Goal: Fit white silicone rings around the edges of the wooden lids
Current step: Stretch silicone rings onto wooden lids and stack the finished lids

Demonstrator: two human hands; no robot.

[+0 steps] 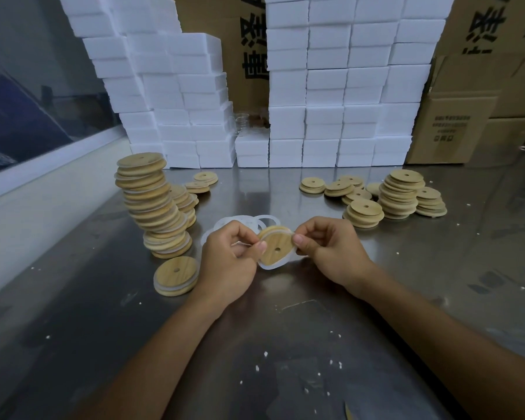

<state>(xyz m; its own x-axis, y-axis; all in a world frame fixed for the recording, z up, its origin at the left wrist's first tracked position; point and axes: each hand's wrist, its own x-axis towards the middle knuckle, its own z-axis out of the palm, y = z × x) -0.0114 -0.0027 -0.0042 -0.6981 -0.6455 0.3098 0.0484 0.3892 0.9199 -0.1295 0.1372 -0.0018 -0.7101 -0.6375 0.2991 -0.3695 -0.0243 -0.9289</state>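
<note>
Both grips pinching: left hand point(229, 262) and right hand point(331, 250) each nip the white silicone ring point(273, 266) at opposite edges of one wooden lid point(275, 247), held tilted just above the surface point(285, 344), ring sagging loose below the lid's lower edge. I judge this mid-fitting; next I'd stretch that slack up into the rim. Spare rings point(240, 221) lie just behind the lid, the leaning finished stack point(152, 204) to its left, bare lids point(400, 192) off to its right.
</note>
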